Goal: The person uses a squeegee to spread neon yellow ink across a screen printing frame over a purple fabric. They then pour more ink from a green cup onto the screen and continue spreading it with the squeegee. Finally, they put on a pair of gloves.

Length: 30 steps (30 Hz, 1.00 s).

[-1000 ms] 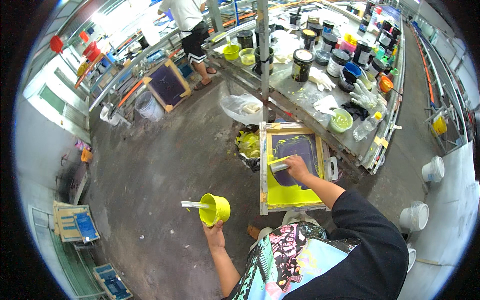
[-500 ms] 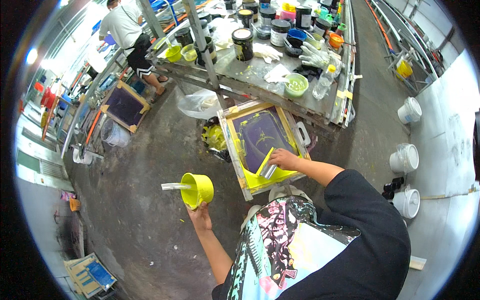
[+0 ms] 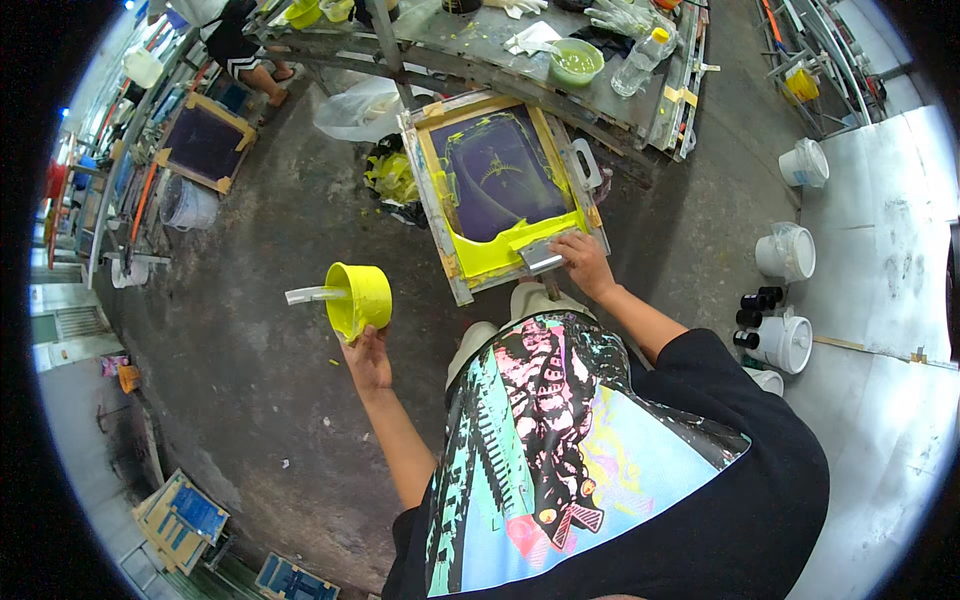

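Squeegee (image 3: 544, 258) in right hand (image 3: 583, 260): long axis crosswise, yellow edge (image 3: 530, 236) facing away.

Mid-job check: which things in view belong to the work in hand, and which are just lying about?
In use:
Round yellow plastic tub, in the left hand
Flat whitish stick, in the tub
Flat silver scraper, in the right hand
Wood-framed purple screen bearing bright yellow ink

Apparently lying about:
Clear plastic bottle with yellow cap
Second wood-framed purple screen
White round bucket
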Motion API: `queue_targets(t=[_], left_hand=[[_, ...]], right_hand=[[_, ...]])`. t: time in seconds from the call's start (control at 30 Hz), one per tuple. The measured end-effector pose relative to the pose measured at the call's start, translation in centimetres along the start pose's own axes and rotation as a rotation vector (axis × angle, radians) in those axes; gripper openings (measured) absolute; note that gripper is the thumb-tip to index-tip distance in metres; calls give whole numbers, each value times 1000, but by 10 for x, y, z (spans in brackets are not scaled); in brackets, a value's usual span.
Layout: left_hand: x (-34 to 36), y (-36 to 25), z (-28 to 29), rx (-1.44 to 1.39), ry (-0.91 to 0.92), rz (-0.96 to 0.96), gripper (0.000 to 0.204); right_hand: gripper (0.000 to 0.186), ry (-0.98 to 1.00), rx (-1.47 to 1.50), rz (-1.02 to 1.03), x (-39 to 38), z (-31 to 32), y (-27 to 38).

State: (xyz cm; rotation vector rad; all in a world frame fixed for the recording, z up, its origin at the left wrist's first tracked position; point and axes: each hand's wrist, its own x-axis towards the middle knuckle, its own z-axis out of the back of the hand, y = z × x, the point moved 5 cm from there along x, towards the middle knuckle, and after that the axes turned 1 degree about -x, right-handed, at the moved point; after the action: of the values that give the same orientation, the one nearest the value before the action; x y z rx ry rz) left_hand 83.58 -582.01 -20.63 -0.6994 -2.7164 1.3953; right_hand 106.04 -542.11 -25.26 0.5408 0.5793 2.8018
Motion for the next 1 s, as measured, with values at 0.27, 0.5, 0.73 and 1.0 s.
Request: queue_targets(t=[0.27,0.5,0.73,1.0], left_hand=[[8,9,-13,2,-6,22,74],[-2,3,-7,-9,-57,-5,73],[-9,2,11,-32,-82,-26,64],[12,9,-7,-6,-9,23,72]], right_hand=[[49,76,5,-23,-32,-1,10],[44,112,11,0,-28,25,13],[31,-158,257,-445,5,60,-16],[58,-448,1144,-1096,34,43,-30]])
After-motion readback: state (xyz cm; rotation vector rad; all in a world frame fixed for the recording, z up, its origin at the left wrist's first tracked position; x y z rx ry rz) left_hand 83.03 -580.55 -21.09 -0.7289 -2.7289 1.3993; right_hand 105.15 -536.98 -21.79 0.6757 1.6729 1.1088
